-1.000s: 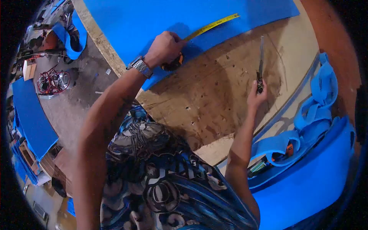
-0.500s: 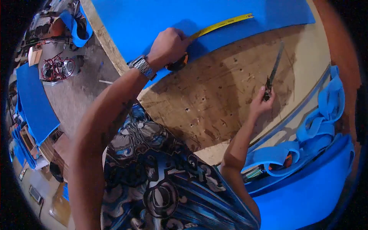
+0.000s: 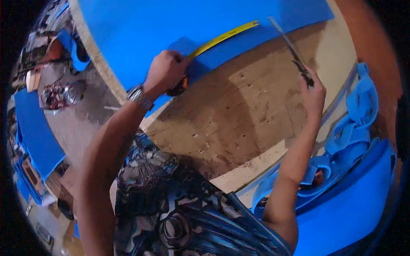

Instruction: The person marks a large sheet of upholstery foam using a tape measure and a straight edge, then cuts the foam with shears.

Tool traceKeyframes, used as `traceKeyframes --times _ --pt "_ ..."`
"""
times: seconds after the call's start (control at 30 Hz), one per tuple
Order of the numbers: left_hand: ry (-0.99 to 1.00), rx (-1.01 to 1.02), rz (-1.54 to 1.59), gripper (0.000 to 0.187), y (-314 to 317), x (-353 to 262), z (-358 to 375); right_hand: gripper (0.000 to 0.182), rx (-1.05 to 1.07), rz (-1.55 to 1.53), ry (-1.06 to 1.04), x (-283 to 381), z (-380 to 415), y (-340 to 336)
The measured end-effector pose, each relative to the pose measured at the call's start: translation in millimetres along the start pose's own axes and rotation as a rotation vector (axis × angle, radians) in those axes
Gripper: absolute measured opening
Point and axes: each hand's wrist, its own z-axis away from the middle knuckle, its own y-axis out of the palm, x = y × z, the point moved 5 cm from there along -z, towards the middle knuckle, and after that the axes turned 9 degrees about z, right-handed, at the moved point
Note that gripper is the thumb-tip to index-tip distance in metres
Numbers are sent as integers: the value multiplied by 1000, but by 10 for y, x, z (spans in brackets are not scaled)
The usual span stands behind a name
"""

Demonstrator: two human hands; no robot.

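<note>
My left hand [image 3: 166, 70], with a metal watch on the wrist, is closed round a tape measure [image 3: 178, 86] at the near edge of a blue foam sheet [image 3: 141, 38]. Its yellow blade [image 3: 222, 38] runs out to the right across the sheet. In my right hand [image 3: 314, 91] is a knife [image 3: 294, 55] with a long thin blade and a dark handle, gripped by the handle. The knife's tip overlaps the blue sheet in this view, just right of the tape's end.
A worn wooden table [image 3: 222, 115] lies under the sheet. Curled blue foam strips [image 3: 350, 136] and a large blue piece [image 3: 346, 217] are at the right. Off to the left, on the floor, are another blue sheet [image 3: 36, 132] and a tangle of red cable [image 3: 53, 96].
My right hand has moved up and right, swinging the knife's tip leftward to near the tape's end. The whole view has shifted; my left hand still holds the tape measure on the sheet.
</note>
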Motion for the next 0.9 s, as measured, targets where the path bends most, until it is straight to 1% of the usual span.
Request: traceKeyframes --times 0.1,0.17,0.3,0.4,0.5,0.6,0.7,0.77,0.8,0.87,0.9 --pt "65 -74 -28 43 -7 -16 23 31 220 143 101 103 -226 -171" --pt "115 -120 -30 41 -11 -8 26 31 226 134 35 175 -290 -232" --pt "57 -64 -30 37 2 19 9 31 182 126 -167 238 -353 -234" --pt "15 -75 -9 35 -11 -1 20 31 220 144 -166 206 -412 -248" --pt "-5 -74 -27 31 -28 -71 32 30 340 259 -63 403 -466 -491" --pt "-8 -71 -21 31 -22 -20 29 29 402 490 -55 530 -434 -824" --pt "-11 -21 44 32 -41 -17 66 26 31 138 -26 282 -428 -1006" --pt "33 38 128 33 -96 -41 64 27 -215 -168 236 -91 -451 -849" --pt "64 51 119 32 -107 -163 11 29 -340 -327 372 -333 -437 -643" --pt "103 75 99 28 -94 -477 -56 30 -529 -442 399 -891 -431 88" --pt "157 76 92 31 -65 -671 -165 29 -499 -388 438 -1045 -370 464"
